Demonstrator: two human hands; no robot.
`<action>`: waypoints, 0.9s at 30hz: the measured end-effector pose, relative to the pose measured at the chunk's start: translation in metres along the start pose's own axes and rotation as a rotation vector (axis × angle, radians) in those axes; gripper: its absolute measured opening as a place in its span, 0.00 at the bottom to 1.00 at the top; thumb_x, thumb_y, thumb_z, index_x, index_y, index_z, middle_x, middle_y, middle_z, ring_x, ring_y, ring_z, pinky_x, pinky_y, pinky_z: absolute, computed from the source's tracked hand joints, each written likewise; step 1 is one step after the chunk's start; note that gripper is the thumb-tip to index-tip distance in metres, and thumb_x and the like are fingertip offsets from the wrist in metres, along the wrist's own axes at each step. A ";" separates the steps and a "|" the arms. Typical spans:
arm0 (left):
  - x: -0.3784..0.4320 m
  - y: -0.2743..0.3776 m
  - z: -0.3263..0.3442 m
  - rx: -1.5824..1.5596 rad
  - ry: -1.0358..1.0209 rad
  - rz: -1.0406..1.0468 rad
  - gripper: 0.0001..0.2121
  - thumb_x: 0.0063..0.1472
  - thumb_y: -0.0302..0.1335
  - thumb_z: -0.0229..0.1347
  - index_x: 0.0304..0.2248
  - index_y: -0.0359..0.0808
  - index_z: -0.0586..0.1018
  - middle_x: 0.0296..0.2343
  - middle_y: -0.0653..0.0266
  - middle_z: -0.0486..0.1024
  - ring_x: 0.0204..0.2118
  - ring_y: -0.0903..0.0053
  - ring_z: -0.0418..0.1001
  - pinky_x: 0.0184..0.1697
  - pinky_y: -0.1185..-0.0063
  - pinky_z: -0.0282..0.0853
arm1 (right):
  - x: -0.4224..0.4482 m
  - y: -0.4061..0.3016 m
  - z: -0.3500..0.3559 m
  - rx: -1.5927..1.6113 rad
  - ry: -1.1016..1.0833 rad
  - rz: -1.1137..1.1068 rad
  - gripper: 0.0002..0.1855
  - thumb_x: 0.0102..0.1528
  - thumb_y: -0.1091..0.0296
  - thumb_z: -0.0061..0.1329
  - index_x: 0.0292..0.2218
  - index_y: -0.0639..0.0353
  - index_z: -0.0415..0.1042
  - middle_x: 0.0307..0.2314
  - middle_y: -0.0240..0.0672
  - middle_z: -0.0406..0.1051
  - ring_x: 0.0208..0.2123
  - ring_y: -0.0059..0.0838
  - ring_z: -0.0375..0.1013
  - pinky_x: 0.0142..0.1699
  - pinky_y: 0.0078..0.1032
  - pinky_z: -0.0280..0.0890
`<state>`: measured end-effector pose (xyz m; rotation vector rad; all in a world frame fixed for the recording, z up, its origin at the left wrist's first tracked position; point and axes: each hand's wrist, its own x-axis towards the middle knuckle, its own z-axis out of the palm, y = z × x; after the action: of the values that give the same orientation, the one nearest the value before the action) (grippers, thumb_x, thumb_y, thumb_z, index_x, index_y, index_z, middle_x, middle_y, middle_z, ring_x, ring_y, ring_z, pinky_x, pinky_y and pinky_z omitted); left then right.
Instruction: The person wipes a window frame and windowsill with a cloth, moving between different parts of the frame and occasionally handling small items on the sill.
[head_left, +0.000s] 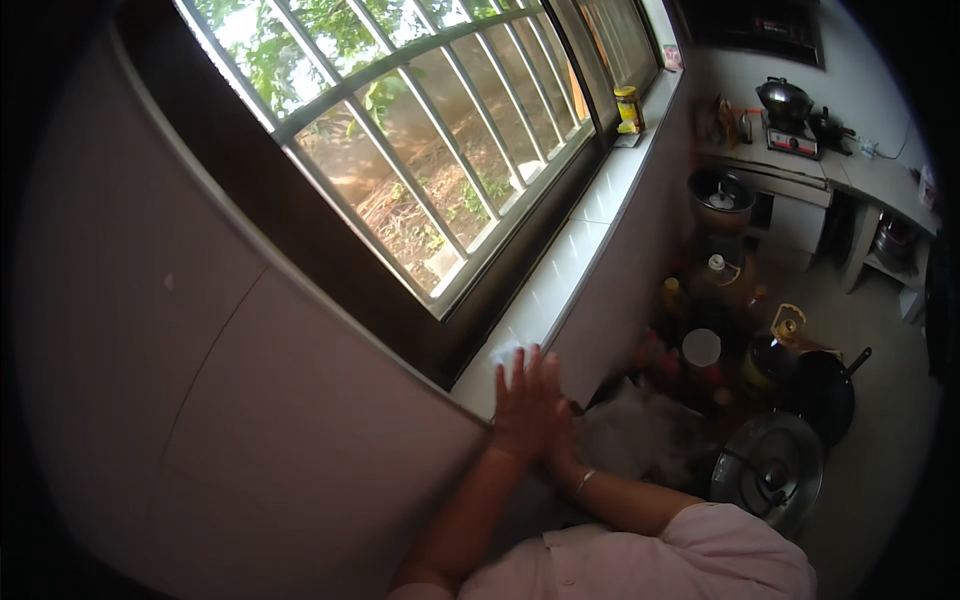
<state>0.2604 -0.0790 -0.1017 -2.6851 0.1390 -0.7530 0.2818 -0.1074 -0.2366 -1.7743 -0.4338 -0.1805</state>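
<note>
My left hand (519, 412) is raised at the near end of the white tiled window sill (574, 247), its fingers extended and slightly apart. Against its palm side rests my right hand (561, 439), with a bracelet (585, 480) at the wrist. Much of the right hand is hidden behind the left, so its fingers and any small thing between the palms cannot be made out. Just beyond the left fingertips, a pale, blurred patch (504, 352) shows on the sill; what it is stays unclear.
A barred window (420, 142) rises behind the sill. Farther along stands a yellow-lidded jar (628, 109). Below right, a metal lid (772, 465), a black frying pan (821, 397) and several bottles crowd the floor area. A covered wok (784, 101) sits on a stove (791, 141) across the room.
</note>
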 end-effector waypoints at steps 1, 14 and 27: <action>-0.009 0.005 -0.008 -0.010 0.007 0.058 0.32 0.50 0.44 0.53 0.52 0.37 0.60 0.53 0.50 0.55 0.57 0.57 0.50 0.58 0.59 0.42 | -0.017 -0.006 -0.003 -0.013 -0.029 -0.089 0.13 0.51 0.67 0.41 0.39 0.63 0.65 0.38 0.47 0.66 0.39 0.48 0.65 0.43 0.37 0.60; -0.252 -0.021 -0.090 -0.318 0.086 -0.150 0.19 0.46 0.23 0.53 0.40 0.31 0.69 0.45 0.45 0.63 0.44 0.52 0.64 0.44 0.62 0.63 | 0.068 -0.091 -0.065 -0.328 -0.045 -0.107 0.21 0.49 0.62 0.45 0.47 0.46 0.66 0.48 0.46 0.56 0.44 0.48 0.63 0.49 0.37 0.61; -0.330 -0.010 -0.076 -0.421 0.128 -0.183 0.15 0.48 0.24 0.51 0.39 0.31 0.72 0.42 0.49 0.68 0.42 0.60 0.69 0.43 0.70 0.66 | -0.048 -0.088 -0.023 -0.075 -0.081 0.015 0.24 0.51 0.66 0.45 0.50 0.54 0.61 0.42 0.53 0.61 0.42 0.53 0.64 0.46 0.37 0.61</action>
<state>-0.0606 -0.0317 -0.1979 -3.0761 0.0925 -1.0543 0.2063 -0.1224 -0.1686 -1.8629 -0.4776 -0.1158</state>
